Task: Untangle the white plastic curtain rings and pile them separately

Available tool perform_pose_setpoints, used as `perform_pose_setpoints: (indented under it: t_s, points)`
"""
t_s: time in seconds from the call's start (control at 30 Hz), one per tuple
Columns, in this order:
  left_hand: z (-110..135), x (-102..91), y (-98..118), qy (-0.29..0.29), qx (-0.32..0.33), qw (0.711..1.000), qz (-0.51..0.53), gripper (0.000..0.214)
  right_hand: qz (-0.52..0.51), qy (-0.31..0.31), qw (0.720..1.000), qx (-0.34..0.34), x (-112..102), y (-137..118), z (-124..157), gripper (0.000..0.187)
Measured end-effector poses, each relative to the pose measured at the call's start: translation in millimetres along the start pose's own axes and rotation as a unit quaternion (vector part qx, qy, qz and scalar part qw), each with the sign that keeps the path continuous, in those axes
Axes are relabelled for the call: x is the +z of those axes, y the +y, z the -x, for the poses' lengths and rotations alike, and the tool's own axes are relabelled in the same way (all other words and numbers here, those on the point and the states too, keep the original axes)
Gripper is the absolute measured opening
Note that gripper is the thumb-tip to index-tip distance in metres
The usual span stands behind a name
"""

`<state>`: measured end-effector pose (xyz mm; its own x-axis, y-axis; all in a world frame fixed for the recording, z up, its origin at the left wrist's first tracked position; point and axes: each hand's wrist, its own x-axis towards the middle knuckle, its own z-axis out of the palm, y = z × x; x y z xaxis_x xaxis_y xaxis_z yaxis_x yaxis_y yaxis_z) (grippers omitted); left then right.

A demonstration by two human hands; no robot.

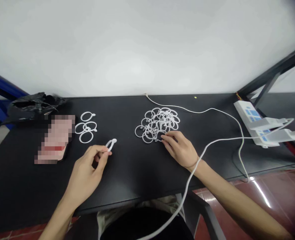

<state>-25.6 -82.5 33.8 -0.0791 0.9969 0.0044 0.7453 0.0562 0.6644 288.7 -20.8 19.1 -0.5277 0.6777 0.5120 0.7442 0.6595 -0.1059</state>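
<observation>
Black crumpled plastic, a bag (24,106), lies at the left of the table (127,173), and beside it I see a pink item (59,131), pixelated beyond reading. To its right are four loose rings (87,129); three overlap, so a brush from the left hand (86,176) could hook or scatter them. That hand pinches one ring (111,144) between thumb and finger. With so little of the rim caught, the ring could twist or slip if the pinch slackened. It juts up and right from the fingertips, knob outermost.

Further right lies the heap (162,121), its loops crossing, so drawing one out could drag neighbours along. The right hand (179,148) is at the heap's near edge, thumb and finger close together; I can't tell from here whether they grip a rim or merely touch it. The rings lie just left of and beyond those fingertips.

A thick cable (219,140) crosses the right wrist in my view, contact unclear; it could snag the arm if that lifted. It runs toward the power strip (244,110).
</observation>
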Motion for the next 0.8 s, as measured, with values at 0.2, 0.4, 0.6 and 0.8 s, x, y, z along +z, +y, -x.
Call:
perform_pose_setpoints:
  t_s: [0.2,0.4,0.6,0.8]
  points:
    - [-3,6.7,24,-0.106,-0.029,0.989,0.1,0.029,-0.009,0.026,1.0,0.0,-3,-3,1,0.018]
    - [-4,13.6,47,-0.167,0.033,0.973,0.154,0.03,-0.08,0.021,0.996,-0.018,-9,-20,3,0.023]
    - [-1,16.7,64,-0.216,0.058,0.96,0.171,0.032,-0.084,-0.011,0.996,0.032,-16,-28,-1,0.016]
    - [-1,20.6,64,-0.241,0.069,0.952,0.178,0.033,-0.076,-0.074,0.992,0.066,-13,-16,0,0.016]
